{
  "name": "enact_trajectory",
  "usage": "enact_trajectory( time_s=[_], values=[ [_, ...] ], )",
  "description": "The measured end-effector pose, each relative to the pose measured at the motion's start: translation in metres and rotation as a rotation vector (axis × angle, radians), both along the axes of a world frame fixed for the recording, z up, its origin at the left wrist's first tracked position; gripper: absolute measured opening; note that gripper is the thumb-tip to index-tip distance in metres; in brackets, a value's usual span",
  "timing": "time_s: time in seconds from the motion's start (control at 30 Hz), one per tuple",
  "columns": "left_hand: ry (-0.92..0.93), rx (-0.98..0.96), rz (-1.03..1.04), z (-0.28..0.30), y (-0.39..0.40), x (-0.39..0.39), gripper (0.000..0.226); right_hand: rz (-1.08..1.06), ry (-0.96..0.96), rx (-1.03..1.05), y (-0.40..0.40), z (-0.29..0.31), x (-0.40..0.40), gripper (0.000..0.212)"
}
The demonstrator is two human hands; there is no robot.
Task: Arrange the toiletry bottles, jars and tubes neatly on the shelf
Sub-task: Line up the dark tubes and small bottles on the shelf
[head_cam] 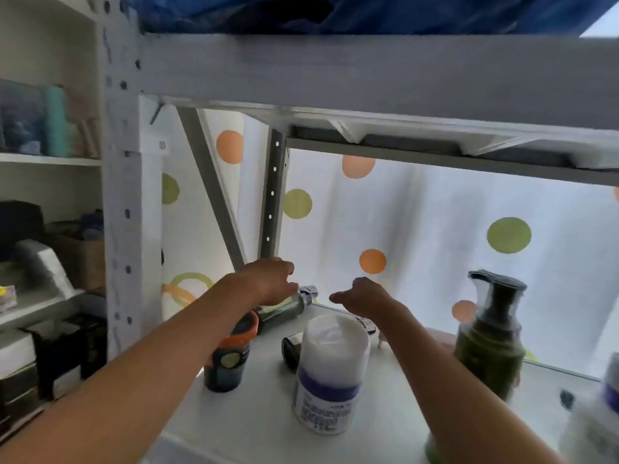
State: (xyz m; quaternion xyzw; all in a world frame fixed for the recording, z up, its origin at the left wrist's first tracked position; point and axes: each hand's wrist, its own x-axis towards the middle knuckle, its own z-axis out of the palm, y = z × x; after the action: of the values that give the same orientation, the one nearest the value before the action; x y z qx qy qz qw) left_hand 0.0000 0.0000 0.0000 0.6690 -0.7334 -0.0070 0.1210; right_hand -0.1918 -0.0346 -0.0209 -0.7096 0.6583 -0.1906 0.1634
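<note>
Both arms reach to the back of the white shelf [261, 413]. My left hand [268, 279] rests on a dark green bottle with a silver cap [288, 311] that lies on its side at the back left; whether the fingers grip it cannot be told. My right hand [360, 298] hovers palm down with fingers apart over small items at the back. In front stand a dark jar with an orange lid [231, 353] and a white bottle with a purple band [330, 373]. A small dark item [290, 349] lies behind the white bottle. A green pump bottle [490, 336] stands at right.
A white bottle [593, 426] is cut off at the lower right edge. A dotted curtain [435, 236] hangs behind the shelf. The upper shelf beam [368, 72] sits close overhead. A shelving unit with boxes and bottles [50, 229] stands to the left.
</note>
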Motion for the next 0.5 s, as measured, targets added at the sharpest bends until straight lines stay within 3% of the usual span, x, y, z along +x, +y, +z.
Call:
enact_trajectory(
  time_s=[0.1, 0.2, 0.33, 0.5],
  values=[
    [-0.109, 0.144, 0.057, -0.006, -0.017, -0.003, 0.048, -0.07, 0.142, 0.032, -0.007, -0.006, -0.002, 0.014],
    [-0.173, 0.281, 0.134, -0.013, -0.029, -0.006, 0.05, -0.103, 0.145, 0.149, -0.014, -0.013, 0.002, 0.005],
    [-0.268, 0.378, 0.174, -0.016, -0.041, -0.009, 0.055, -0.061, 0.106, 0.232, -0.022, -0.019, 0.005, 0.023],
    [-0.248, 0.393, 0.158, -0.031, -0.052, -0.004, 0.058, -0.018, 0.132, 0.219, -0.034, -0.022, 0.011, 0.028]
  ],
)
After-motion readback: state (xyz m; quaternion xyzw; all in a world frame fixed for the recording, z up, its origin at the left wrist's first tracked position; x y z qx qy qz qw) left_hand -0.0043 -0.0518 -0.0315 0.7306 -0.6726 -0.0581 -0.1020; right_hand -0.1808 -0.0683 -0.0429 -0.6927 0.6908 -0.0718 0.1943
